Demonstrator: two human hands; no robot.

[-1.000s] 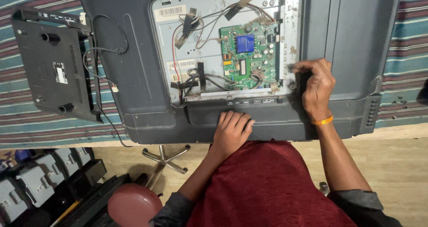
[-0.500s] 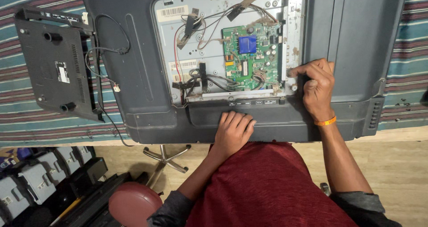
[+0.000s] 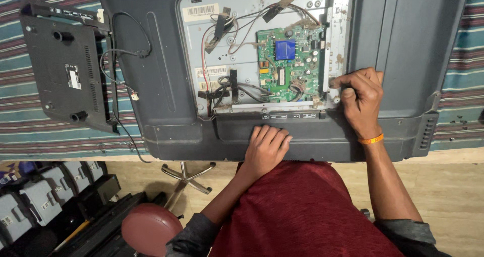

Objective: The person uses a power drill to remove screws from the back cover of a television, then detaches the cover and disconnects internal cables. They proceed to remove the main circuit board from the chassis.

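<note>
Television [image 3: 393, 45] lying face down, its dark grey back shell toward the camera, spread across a striped teal and maroon cloth [image 3: 30, 136] on a work surface in front of a seated person in a maroon shirt. An opening in the shell exposes a pale metal panel with a green circuit board [image 3: 290, 65] at its right side and loose red, black and white wires [image 3: 222, 40] running across the left. The right hand [image 3: 360, 98] sits at the right edge of that opening, just beside the circuit board, wrist bent, knuckles up, fingers curled with thumb and forefinger pinched together at the metal edge; whatever they pinch is too small to make out. An orange band [image 3: 371, 139] circles that wrist. The left hand [image 3: 267, 146] rests palm down on the lower part of the shell, fingers together and flat, holding nothing. To the left, a separate black plastic cover [image 3: 65, 70] lies on the cloth, touching the television's left edge, with a thin cable [image 3: 113, 60] looping between them. Below the table edge, a maroon round stool seat [image 3: 151, 229] and its metal star base [image 3: 186, 176] stand on a wooden floor, next to a row of grey boxes [image 3: 35, 196].
</note>
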